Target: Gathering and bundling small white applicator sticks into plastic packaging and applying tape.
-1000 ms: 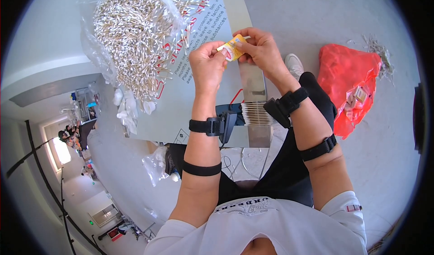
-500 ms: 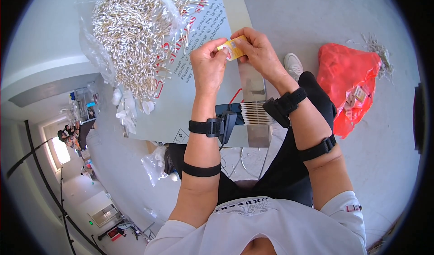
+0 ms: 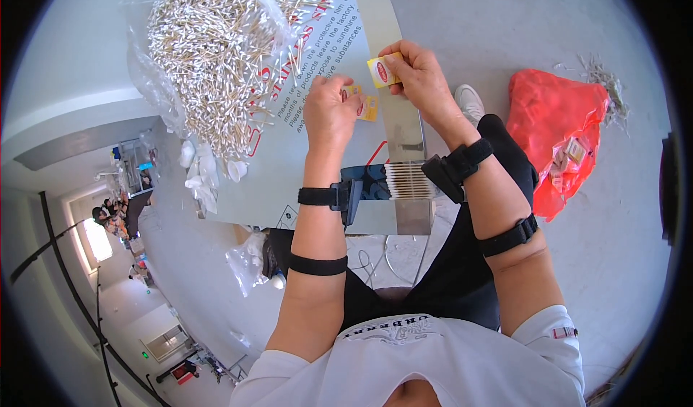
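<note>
Glossy printed paper packets [image 3: 382, 70]; wooden-stemmed cotton swabs [image 3: 209, 53] on crinkled clear plastic; smooth brushed-metal tabletop [image 3: 404, 129]; glossy red plastic bag [image 3: 552, 118]

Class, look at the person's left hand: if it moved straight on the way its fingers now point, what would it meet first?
Probably the heap of cotton swabs in clear plastic: the left hand, holding small yellow packets, points up the printed steel sheet towards it. Depth is unclear.
</note>
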`<state>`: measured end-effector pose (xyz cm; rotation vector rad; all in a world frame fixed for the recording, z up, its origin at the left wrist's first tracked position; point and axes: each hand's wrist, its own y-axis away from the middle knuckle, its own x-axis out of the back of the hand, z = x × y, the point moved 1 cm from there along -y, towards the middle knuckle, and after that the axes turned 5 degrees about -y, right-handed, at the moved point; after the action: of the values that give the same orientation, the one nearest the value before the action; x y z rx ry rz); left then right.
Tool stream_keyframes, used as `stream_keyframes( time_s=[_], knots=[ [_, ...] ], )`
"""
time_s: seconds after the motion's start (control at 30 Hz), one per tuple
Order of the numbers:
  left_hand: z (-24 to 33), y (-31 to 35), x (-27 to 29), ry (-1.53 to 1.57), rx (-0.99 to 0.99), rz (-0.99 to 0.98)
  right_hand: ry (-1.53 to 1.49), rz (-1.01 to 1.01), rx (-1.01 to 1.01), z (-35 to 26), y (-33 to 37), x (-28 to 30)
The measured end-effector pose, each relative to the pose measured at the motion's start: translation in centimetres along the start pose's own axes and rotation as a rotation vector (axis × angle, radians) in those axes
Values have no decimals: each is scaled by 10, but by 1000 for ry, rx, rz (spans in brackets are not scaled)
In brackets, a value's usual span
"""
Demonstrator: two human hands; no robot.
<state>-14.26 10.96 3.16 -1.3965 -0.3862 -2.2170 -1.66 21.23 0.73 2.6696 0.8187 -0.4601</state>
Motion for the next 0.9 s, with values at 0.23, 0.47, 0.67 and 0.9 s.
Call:
stream_keyframes(
  time_s=[0.23,0.47,0.67,0.9],
  knots=[
    [30,-10,4,666,174,23,33,-104,-32,-3,3,1],
    [29,-9,8,883,286,-53,-86,-208,-13,-3,2,3],
    [24,-7,10,810,225,-50,17,-196,108,6,0,-1],
    [25,-7,15,760,206,-40,3,-155,94,-4,7,-5]
  ],
)
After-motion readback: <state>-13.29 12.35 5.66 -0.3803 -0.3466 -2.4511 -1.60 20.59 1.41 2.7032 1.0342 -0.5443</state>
